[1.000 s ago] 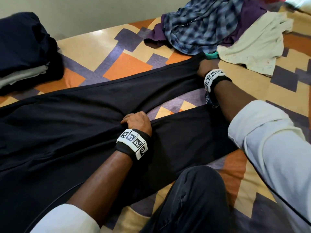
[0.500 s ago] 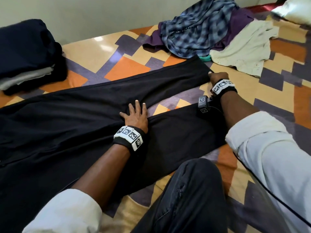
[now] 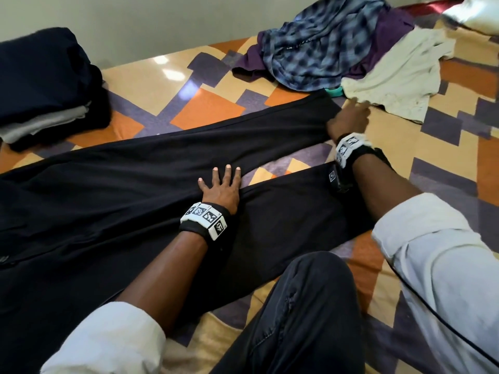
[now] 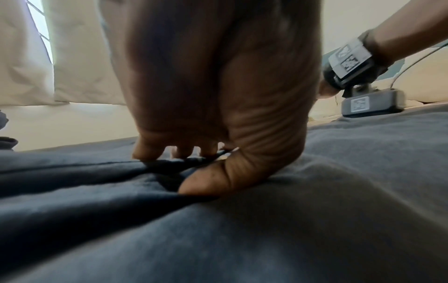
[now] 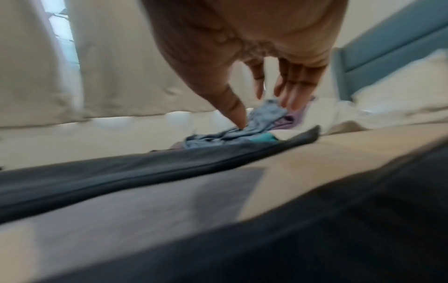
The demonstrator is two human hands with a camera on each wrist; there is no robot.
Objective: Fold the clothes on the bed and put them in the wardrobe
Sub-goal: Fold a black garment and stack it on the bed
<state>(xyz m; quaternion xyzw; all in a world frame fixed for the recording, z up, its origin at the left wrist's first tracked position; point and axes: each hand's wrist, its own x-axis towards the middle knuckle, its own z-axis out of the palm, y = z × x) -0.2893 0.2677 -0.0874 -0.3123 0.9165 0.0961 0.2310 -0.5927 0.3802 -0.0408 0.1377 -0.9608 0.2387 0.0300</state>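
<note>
Pressing flat on the black trousers (image 3: 135, 190) spread across the bed (image 3: 205, 109), left hand (image 3: 221, 190) fingers splayed; right hand (image 3: 348, 120) fingers loosely extended by the far hem.

Soft daylight, glare patches on bedsheet (image 3: 167, 68), wrist views blurred — perhaps motion

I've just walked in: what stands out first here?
Black trousers lie spread across the patterned bed, legs apart. The left hand presses flat where the legs fork; the right hand is open at the far hem. An unfolded heap lies beyond, a folded stack at far left.
</note>
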